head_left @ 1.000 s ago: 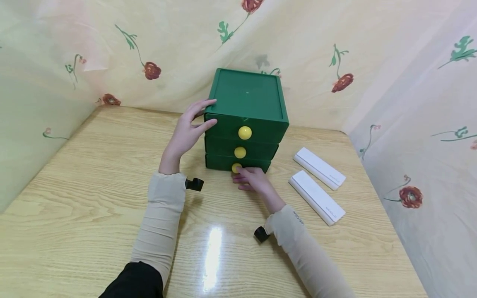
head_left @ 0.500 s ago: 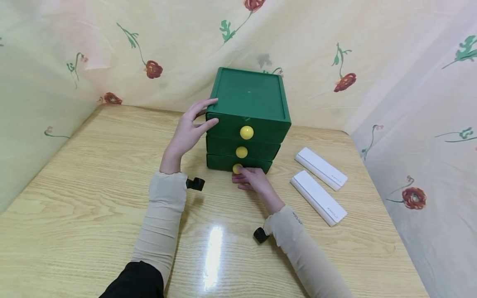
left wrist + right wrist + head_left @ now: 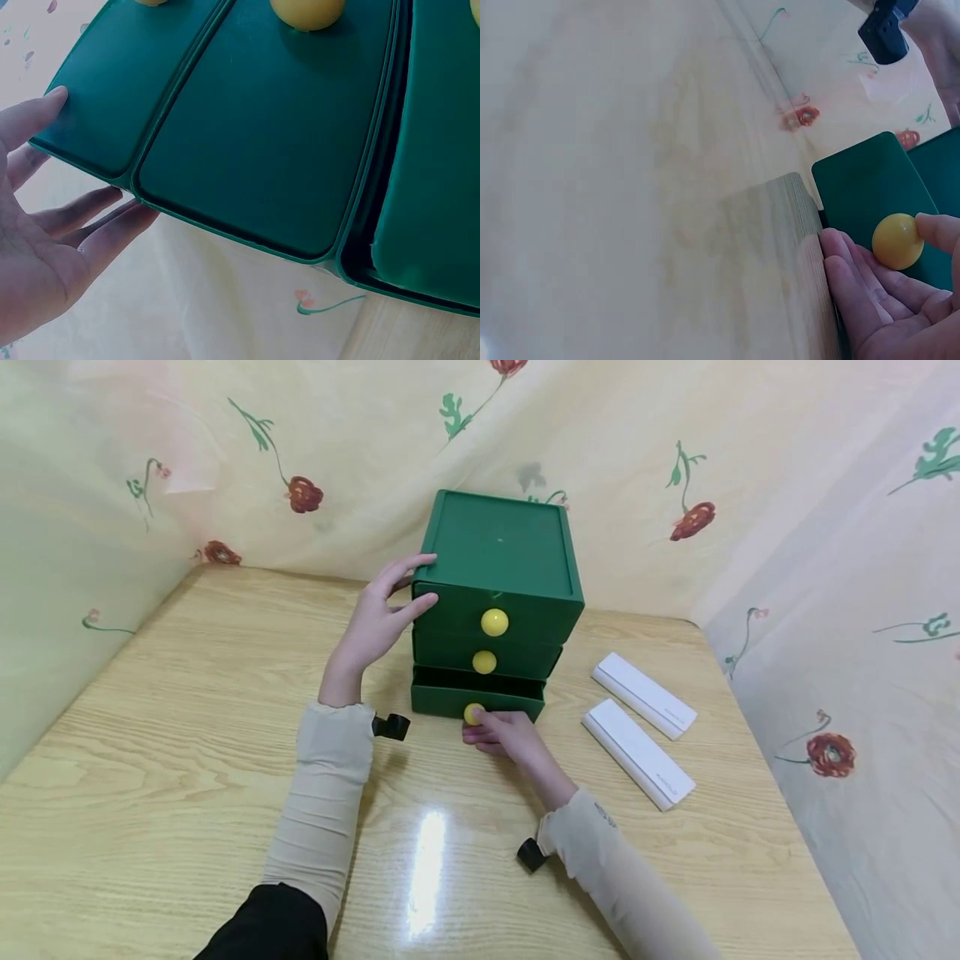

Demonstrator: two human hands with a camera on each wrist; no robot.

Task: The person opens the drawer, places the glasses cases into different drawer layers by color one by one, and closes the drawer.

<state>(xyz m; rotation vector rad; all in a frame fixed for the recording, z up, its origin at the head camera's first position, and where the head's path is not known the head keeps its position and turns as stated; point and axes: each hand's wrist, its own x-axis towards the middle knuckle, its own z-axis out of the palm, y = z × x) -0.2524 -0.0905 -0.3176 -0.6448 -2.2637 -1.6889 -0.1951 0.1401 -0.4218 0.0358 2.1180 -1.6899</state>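
Observation:
A green cabinet [image 3: 498, 547] with three stacked drawers stands against the back cloth, each drawer bearing a round yellow knob. My left hand [image 3: 375, 622] steadies its upper left corner, the thumb [image 3: 45, 112] on the top drawer's front and the nearly straight fingers along the side. Low in front, my right hand [image 3: 517, 735] holds the bottom drawer's yellow knob [image 3: 897, 241] between thumb and fingers. That bottom drawer [image 3: 438, 700] is pulled partway out, a dark gap showing above its front. The upper two drawers are closed. The drawer's inside is too dark to make out.
Two white oblong boxes [image 3: 637, 753] lie slantwise on the wooden table [image 3: 187, 735], to the right of the cabinet. Flower-patterned cloth [image 3: 360, 443] hangs behind and along both sides. A black wrist camera [image 3: 532, 855] sits on each sleeve.
The bottom drawer has slid out toward me, with my right hand on its knob moving along. My left hand stays at the cabinet's corner. The upper drawers have not moved.

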